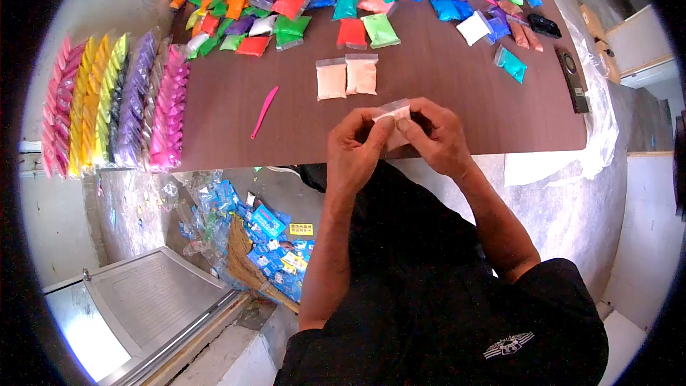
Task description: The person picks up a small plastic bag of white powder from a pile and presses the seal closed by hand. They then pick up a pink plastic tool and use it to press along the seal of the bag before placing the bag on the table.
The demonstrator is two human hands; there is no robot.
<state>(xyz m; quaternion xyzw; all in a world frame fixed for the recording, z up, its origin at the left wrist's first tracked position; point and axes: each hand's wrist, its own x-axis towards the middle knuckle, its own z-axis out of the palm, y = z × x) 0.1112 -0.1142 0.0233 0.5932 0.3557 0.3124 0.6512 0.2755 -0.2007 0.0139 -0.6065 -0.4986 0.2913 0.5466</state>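
Between both hands, over the table's near edge, is a small clear plastic bag (397,136) with pale peach contents. My left hand (359,141) pinches its upper left side with thumb and fingers. On the other side, my right hand (436,134) grips its top edge, thumb pressed against the front. Fingers cover part of the bag, so whether its top is sealed cannot be seen. Just beyond the hands lie two similar peach bags, a left one (331,78) and a right one (361,74), side by side. A pink plastic knife-shaped tool (264,112) rests to the left.
Many small colored bags (293,6) are heaped along the table's (236,93) far side. Strips of colored packets (114,104) hang at the left edge. A teal bag (510,64) and a dark rectangular device (572,80) lie at right. Below are a broom (246,257) and blue packaging (270,223).
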